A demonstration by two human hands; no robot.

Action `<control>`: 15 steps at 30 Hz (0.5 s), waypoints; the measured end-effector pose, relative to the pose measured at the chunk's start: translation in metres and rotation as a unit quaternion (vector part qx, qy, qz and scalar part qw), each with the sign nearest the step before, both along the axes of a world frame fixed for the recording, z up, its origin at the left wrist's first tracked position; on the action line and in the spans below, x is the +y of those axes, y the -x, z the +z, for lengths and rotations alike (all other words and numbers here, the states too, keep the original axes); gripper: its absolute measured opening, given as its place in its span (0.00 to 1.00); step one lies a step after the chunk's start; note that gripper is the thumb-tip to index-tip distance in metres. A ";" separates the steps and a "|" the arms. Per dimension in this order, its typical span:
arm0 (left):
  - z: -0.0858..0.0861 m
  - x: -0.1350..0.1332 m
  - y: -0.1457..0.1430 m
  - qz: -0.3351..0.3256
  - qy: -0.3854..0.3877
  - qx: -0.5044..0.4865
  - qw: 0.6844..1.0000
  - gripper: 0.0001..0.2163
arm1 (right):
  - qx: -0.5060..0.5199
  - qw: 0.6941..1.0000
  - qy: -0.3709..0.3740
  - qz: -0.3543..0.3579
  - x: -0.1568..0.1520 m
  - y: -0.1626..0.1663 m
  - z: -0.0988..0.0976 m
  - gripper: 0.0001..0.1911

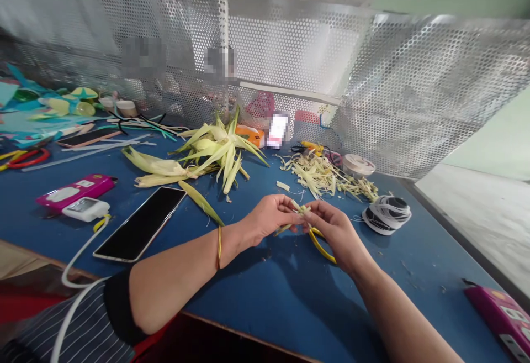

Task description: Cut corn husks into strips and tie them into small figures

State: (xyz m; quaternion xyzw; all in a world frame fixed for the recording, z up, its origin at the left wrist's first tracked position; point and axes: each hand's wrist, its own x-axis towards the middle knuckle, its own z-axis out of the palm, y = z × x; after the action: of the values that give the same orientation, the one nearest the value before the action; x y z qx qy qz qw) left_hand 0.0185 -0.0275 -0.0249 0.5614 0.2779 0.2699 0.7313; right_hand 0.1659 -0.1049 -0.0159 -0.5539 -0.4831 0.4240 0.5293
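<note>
Above the front half of the blue table, my left hand (269, 219) and my right hand (331, 227) meet, fingertips pinched around a small pale-green bundle of corn husk strips (300, 208). The fingers cover most of it. A yellow handle loop (319, 247), perhaps of scissors, shows just beneath my right hand; its other end is hidden. Beyond the hands lies a heap of shredded husk strips (317, 175). To the right sits a spool of white thread (387, 215). A single husk leaf (201, 203) rests left of my hands, near whole husks (219, 147).
On the left are a black-screened phone (141, 225), a magenta power bank (77, 191) with a white cable, and red-handled scissors (28, 158). A tape roll (358, 164) stands at the back right. Perforated metal panels (290, 48) edge the table (256, 291). Another magenta device (501, 313) lies at right.
</note>
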 end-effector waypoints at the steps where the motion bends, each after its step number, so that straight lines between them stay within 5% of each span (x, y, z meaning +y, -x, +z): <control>1: 0.000 -0.001 0.000 0.002 0.009 -0.002 1.000 0.18 | 0.004 1.000 0.005 0.003 0.000 0.001 0.000 0.22; 8: 0.001 0.002 0.005 -0.116 0.043 0.044 0.991 0.15 | 0.000 1.000 0.003 0.002 0.001 -0.004 -0.005 0.21; 11: 0.000 0.002 0.004 -0.113 0.048 0.055 0.991 0.13 | -0.032 0.999 0.004 0.003 0.003 -0.008 -0.009 0.21; 15: 0.001 -0.004 0.002 -0.062 -0.099 0.184 0.976 0.10 | -0.164 0.986 0.023 -0.004 0.005 -0.011 -0.015 0.18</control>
State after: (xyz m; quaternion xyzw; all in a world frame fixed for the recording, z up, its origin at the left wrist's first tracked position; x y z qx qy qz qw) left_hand 0.0164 -0.0319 -0.0234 0.6870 0.3445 0.1422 0.6239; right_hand 0.1767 -0.1002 -0.0312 -0.6297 -0.5512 0.3363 0.4319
